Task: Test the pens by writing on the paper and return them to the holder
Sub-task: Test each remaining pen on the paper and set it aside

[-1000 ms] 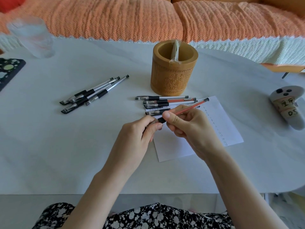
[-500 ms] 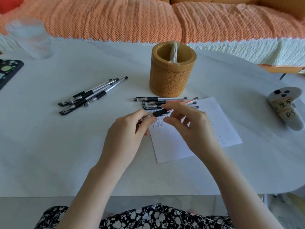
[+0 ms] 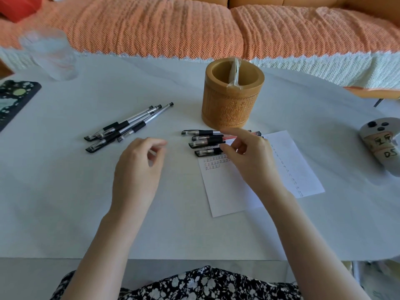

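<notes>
A: What's obscured?
B: The left edge cuts off a dark patterned mat [image 3: 15, 98]. The drinking glass [image 3: 49, 55] behind it is blurred. Can't identify the clear-wrapped item [image 3: 234, 70] in the bamboo pen holder [image 3: 232, 100]. The right hand [image 3: 251, 156] covers the far ends of the pen row [image 3: 203, 144]. A white controller [image 3: 381, 146] is clipped at the right edge.
A: Surface, room?
B: White table [image 3: 65, 202], with an orange-covered sofa [image 3: 151, 29] behind it. The paper [image 3: 227, 191] lies flat just in front of the holder, with the row across its top edge.
A: Counts? Grips?
B: Four pens in the left cluster [image 3: 118, 126]. Four in the row, including one red-barrelled pen [image 3: 230, 137]. All lie on the table. One holder, one sheet. The left hand [image 3: 138, 169] hovers, fingers loosely curled, holding nothing. The right hand's fingertips sit at the row; pinching a pen or just touching, can't tell.
</notes>
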